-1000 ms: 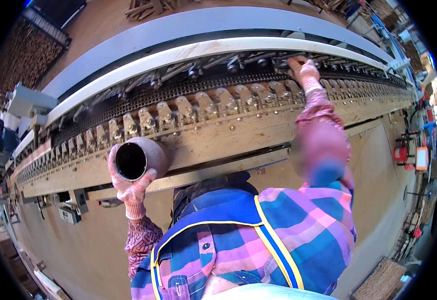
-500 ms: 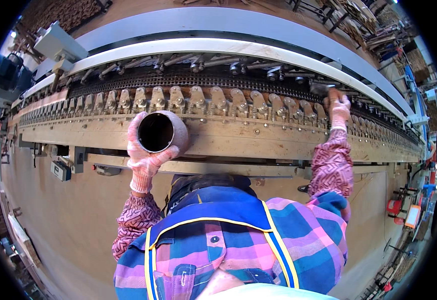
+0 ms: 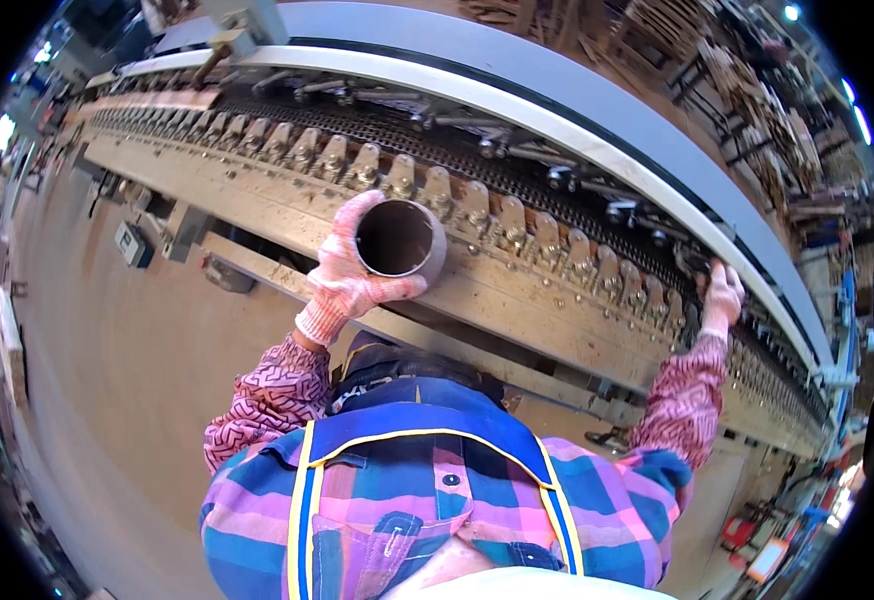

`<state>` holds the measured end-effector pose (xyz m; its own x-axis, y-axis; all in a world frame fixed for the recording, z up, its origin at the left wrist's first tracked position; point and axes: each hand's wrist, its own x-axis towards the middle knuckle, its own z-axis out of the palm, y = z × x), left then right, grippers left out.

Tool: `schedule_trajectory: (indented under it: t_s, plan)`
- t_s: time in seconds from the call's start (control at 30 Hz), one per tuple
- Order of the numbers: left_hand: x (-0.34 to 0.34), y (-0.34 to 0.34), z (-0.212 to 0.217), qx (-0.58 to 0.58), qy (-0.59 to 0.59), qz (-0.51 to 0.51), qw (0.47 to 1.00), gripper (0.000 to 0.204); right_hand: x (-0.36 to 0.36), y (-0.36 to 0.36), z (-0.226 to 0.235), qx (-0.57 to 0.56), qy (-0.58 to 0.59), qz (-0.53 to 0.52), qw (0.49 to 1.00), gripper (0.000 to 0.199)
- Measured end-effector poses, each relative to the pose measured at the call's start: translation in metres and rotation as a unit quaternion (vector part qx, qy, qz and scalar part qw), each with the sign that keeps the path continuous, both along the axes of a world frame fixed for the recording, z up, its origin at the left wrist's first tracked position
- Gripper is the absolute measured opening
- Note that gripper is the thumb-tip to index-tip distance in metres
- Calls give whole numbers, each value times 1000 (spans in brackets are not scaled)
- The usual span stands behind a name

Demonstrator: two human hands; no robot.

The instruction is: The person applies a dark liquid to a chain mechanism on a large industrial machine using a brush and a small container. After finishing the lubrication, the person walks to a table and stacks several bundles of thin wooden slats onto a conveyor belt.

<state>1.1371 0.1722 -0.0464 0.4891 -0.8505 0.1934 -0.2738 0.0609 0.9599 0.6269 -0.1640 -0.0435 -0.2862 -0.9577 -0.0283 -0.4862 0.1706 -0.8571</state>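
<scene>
My left hand (image 3: 345, 270), in a pale pink knitted glove, is wrapped round a round, open-mouthed metal can (image 3: 438, 252). The mouth faces up and its inside is dark. Can and hand are over the near beam of a long machine (image 3: 557, 330), beside its row of metal brackets (image 3: 439, 192). Far to the right, my right hand (image 3: 722, 294), gloved the same way, reaches over the brackets to the chain track (image 3: 517, 165). Its fingers are curled at a small dark thing, too unclear to name.
A white rail (image 3: 497, 98) and a grey panel (image 3: 557, 65) run along the machine's far side. Stacked wood strips (image 3: 757, 120) stand beyond. A small control box (image 3: 134, 244) hangs at the left. Brown floor (image 3: 127, 370) lies on the near side.
My view has turned, so the machine now slants down to the right. My right hand has shifted along the chain track toward the right. The left hand still holds the can.
</scene>
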Motion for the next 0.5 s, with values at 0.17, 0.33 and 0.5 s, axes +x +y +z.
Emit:
schedule_trajectory:
  t_s: [0.17, 0.33, 0.5]
  plan:
    - [0, -8, 3, 4, -48, -25, 999, 116, -4, 22, -58, -59, -48, -35, 996, 40]
    - [0, 0, 8, 22, 0, -13, 1000, 116, 10, 8, 0, -71, 117, 3, 991, 38]
    - [2, -8, 5, 23, -55, -15, 998, 117, -17, -7, -52, -34, 91, -47, 994, 31]
